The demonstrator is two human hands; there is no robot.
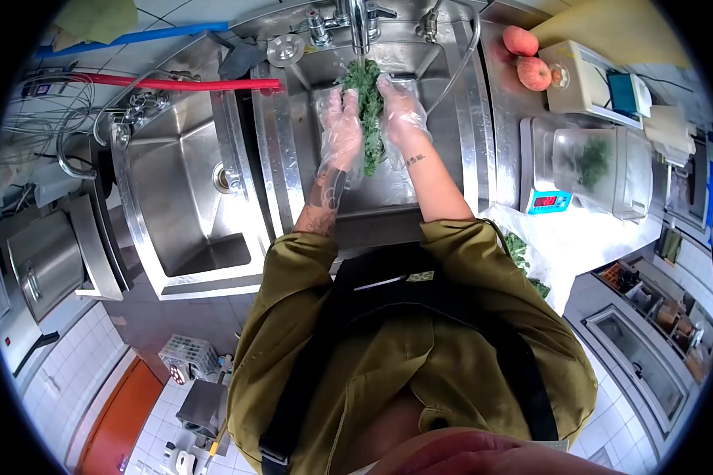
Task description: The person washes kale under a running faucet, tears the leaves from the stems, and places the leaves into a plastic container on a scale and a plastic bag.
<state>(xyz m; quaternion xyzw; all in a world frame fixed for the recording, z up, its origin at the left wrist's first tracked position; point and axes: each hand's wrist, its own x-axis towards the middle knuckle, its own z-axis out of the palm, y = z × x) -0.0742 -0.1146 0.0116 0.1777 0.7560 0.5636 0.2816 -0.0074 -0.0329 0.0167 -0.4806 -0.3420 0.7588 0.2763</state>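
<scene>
In the right-hand sink, a bunch of curly green kale (369, 111) hangs lengthwise below the faucet (360, 32), with water seeming to run onto its top. My left hand (342, 131), in a clear plastic glove, presses against its left side, fingers pointing toward the faucet. On the other side my right hand (402, 107), gloved the same way, grips the upper part of the leaves. Both hands are over the sink basin (440, 158); the fingertips are partly hidden by the greens.
A second sink (174, 174) lies to the left, with a red bar (174, 82) across its back. On the right counter are two apples (534, 74), a scale (548, 201) and a clear container (638, 174) with greens inside. More greens (518, 252) sit near my right elbow.
</scene>
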